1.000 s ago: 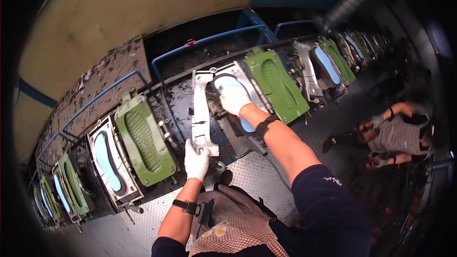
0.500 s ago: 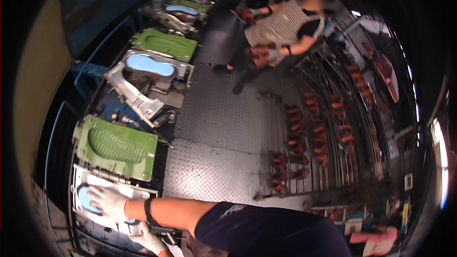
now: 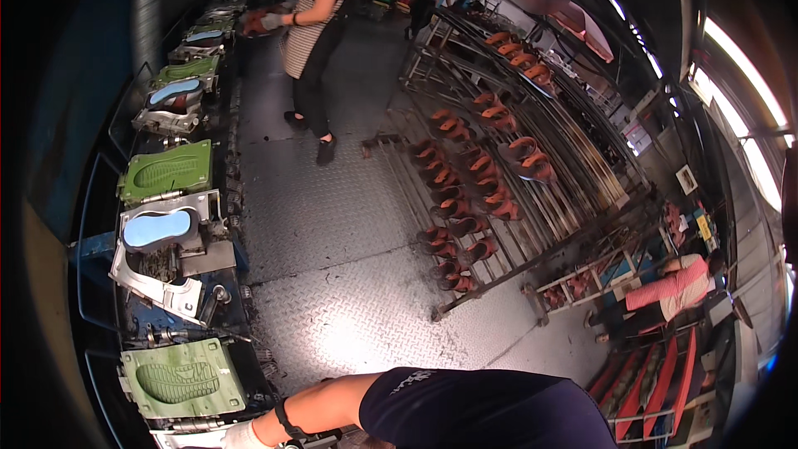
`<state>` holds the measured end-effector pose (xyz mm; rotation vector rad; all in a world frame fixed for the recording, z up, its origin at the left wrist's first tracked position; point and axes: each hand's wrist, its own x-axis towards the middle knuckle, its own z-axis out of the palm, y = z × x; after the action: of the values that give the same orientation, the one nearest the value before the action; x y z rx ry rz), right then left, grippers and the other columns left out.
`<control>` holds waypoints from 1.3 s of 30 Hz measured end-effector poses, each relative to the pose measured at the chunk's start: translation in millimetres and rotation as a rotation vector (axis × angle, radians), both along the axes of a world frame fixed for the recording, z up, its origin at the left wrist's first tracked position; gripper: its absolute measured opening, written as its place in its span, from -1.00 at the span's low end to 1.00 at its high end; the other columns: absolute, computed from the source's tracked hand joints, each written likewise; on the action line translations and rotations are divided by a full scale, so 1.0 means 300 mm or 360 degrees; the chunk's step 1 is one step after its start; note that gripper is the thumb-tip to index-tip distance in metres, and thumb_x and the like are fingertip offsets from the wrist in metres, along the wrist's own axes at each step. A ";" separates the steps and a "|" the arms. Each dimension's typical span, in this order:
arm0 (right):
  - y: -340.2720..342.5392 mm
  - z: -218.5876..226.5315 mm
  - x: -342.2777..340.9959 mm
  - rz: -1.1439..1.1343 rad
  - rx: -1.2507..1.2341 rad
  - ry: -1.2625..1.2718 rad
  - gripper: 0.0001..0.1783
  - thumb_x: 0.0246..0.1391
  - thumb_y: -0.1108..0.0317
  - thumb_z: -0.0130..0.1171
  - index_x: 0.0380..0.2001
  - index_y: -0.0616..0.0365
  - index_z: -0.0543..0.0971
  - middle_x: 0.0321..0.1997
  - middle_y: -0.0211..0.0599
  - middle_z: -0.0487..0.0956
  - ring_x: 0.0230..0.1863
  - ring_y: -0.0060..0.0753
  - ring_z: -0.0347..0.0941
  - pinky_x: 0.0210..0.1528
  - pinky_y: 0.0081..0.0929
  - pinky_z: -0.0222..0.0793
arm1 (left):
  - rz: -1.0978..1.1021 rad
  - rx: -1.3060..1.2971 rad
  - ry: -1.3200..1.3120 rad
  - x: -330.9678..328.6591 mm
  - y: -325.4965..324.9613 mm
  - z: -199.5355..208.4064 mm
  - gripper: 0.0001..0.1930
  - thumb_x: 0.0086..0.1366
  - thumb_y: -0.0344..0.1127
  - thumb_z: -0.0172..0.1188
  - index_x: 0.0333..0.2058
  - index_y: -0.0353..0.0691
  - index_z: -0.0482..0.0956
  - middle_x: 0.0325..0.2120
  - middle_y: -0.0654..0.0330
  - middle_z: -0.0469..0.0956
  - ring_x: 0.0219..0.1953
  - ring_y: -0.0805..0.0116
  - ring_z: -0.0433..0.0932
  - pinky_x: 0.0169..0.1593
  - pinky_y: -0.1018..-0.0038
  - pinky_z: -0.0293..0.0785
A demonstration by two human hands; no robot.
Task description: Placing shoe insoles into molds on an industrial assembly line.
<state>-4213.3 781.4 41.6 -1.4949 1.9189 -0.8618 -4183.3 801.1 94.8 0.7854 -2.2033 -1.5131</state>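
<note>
At the lower edge, my right hand (image 3: 241,436), in a white glove, reaches left across the view, and its fingers are cut off by the frame. It is over or against the pale metal lower half (image 3: 179,439) of a sole mould; whether it holds anything does not show. Just beyond the hand, the mould's green upper plate (image 3: 229,374) lies hinged back, with a ribbed sole-shaped hollow. A black band circles my right wrist. My left hand is out of view. Farther along stands another mould with a light blue sole-shaped form (image 3: 156,228) and a green plate (image 3: 199,156).
More moulds run along the bench to the far left. A person in a striped apron (image 3: 309,41) holds reddish-brown shoe parts beside them. Metal racks (image 3: 507,270) carry several orange-brown shoe parts. A person in pink stripes (image 3: 665,291) stands at the right. The floor (image 3: 332,283) is tread plate.
The view has swung up and right. My left hand has gone out of the frame, and my right hand now shows only at the lower edge. The aproned person appears farther left, more upright.
</note>
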 end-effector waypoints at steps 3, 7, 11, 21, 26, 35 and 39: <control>-0.054 -0.017 0.020 0.0054 0.0110 0.0076 -0.61 0.04 0.20 0.31 -0.07 0.13 0.61 0.03 -0.06 0.63 -0.01 -0.02 0.58 0.07 -0.10 0.54 | -0.0108 0.0056 -0.0008 -0.022 0.029 0.078 -0.32 0.38 -0.13 0.36 0.29 -0.48 0.40 0.11 -0.12 0.58 0.10 0.11 0.57 0.21 0.18 0.52; -0.130 0.067 0.052 0.0228 0.0227 0.0212 -0.64 0.05 0.21 0.29 -0.11 0.14 0.62 0.02 -0.06 0.63 -0.03 -0.04 0.58 0.05 -0.12 0.54 | -0.0147 0.0098 0.0010 -0.046 -0.011 0.195 -0.33 0.39 -0.11 0.34 0.29 -0.48 0.40 0.11 -0.11 0.58 0.10 0.12 0.57 0.21 0.17 0.51; -0.099 0.183 0.090 0.0419 0.0360 0.0371 -0.67 0.06 0.22 0.27 -0.15 0.16 0.63 0.00 -0.06 0.64 -0.06 -0.05 0.58 0.03 -0.13 0.54 | -0.0165 0.0150 0.0047 -0.055 -0.064 0.298 -0.34 0.40 -0.10 0.33 0.29 -0.47 0.41 0.10 -0.11 0.58 0.11 0.12 0.57 0.22 0.17 0.51; -0.137 0.349 0.175 0.0674 0.0780 0.0826 -0.72 0.09 0.23 0.23 -0.24 0.21 0.66 -0.03 -0.07 0.65 -0.12 -0.07 0.58 -0.02 -0.17 0.55 | -0.0408 0.0288 0.0213 0.012 -0.136 0.515 -0.35 0.43 -0.07 0.29 0.29 -0.45 0.42 0.10 -0.11 0.58 0.12 0.12 0.56 0.22 0.16 0.50; -0.197 0.374 0.205 0.0772 0.1024 0.0979 -0.74 0.10 0.24 0.21 -0.28 0.23 0.67 -0.05 -0.07 0.65 -0.16 -0.09 0.58 -0.04 -0.19 0.55 | -0.0562 0.0376 0.0240 0.080 -0.163 0.566 -0.35 0.44 -0.05 0.27 0.29 -0.45 0.42 0.10 -0.10 0.58 0.12 0.12 0.55 0.22 0.16 0.50; -0.216 0.379 0.306 0.0541 0.0711 0.0840 -0.74 0.14 0.24 0.19 -0.32 0.23 0.67 -0.17 -0.06 0.64 -0.27 -0.11 0.50 -0.16 -0.18 0.50 | -0.0770 0.0559 0.0236 0.110 -0.163 0.654 -0.36 0.46 -0.02 0.24 0.29 -0.43 0.43 0.10 -0.10 0.59 0.13 0.12 0.55 0.22 0.15 0.49; -0.152 0.378 0.350 0.0394 0.0475 0.0742 -0.74 0.16 0.24 0.18 -0.33 0.23 0.67 -0.24 -0.05 0.63 -0.34 -0.13 0.46 -0.22 -0.18 0.48 | -0.0860 0.0617 0.0225 0.118 -0.072 0.686 -0.36 0.47 -0.01 0.23 0.29 -0.43 0.43 0.10 -0.09 0.59 0.13 0.12 0.54 0.22 0.15 0.49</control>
<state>-4108.4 735.8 155.0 -1.8008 2.0032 -0.1099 -4148.0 779.4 300.5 0.1606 -2.1428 -2.2184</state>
